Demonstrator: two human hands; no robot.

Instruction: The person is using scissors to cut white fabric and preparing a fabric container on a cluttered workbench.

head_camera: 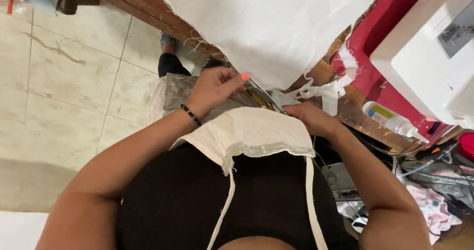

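- Pale floor tiles (pixel 64 72) and the edge of a wooden worktable (pixel 148 8) frame the scene; the person sits at that edge, looking down at their own lap.
- A cream cloth piece (pixel 249 131) with a lace-trimmed hem lies over the lap, two narrow ties hanging from it toward the body. Its far edge is gathered between both hands.
- Right hand (pixel 311 119) is curled closed on that far edge, fingers tucked under so only the knuckles show; what lies beneath them cannot be told.
- Left hand (pixel 215 87) is pinched narrow, thumb and forefinger pressed together just beyond the same edge, seemingly on the handle end of the scissors (pixel 264 94), whose metal blades run from that pinch toward the right hand.
- Judged from this, the cut would go best with the cloth kept taut between the two grips, and the blades held apart from the right fingertips, which sit touching the tip end.
- Short snips near the pinch look safer than a long stroke, since the fabric is soft and the edge frays.
- Beyond the grips a large white fabric sheet (pixel 266 27) hangs off the table, frayed strips trailing beside it.
- Further to the right-hand side stand a white sewing machine (pixel 424 57) and a small plastic bottle (pixel 390 119) lying on the wood.
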